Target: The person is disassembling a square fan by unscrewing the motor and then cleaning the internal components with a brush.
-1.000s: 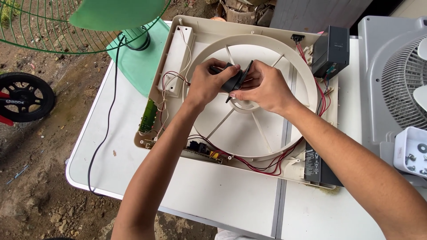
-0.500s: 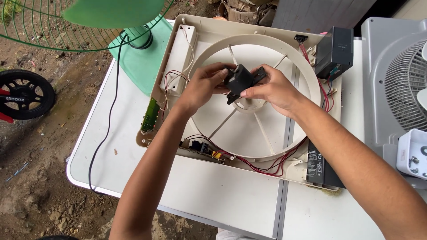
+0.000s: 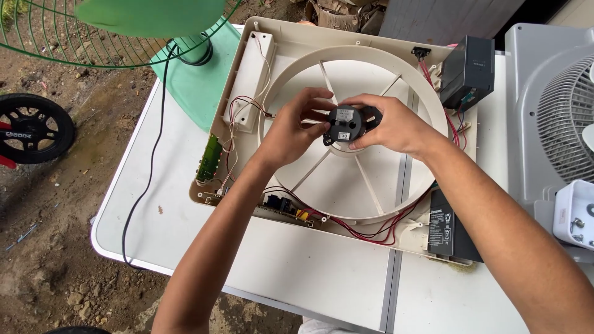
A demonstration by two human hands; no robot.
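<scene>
Fingers of both hands pinch a small black round motor from either side: the left hand on its left edge, the right hand curled over its right. The motor sits at the hub of the cream fan housing, which lies flat on the white desk with red wires along its lower rim.

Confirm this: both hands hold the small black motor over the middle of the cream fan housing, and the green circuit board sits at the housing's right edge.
Not quite. Both the left hand and right hand do hold the small black motor over the middle of the cream fan housing, but the head view shows the green circuit board at the housing's left edge, not its right.
</scene>
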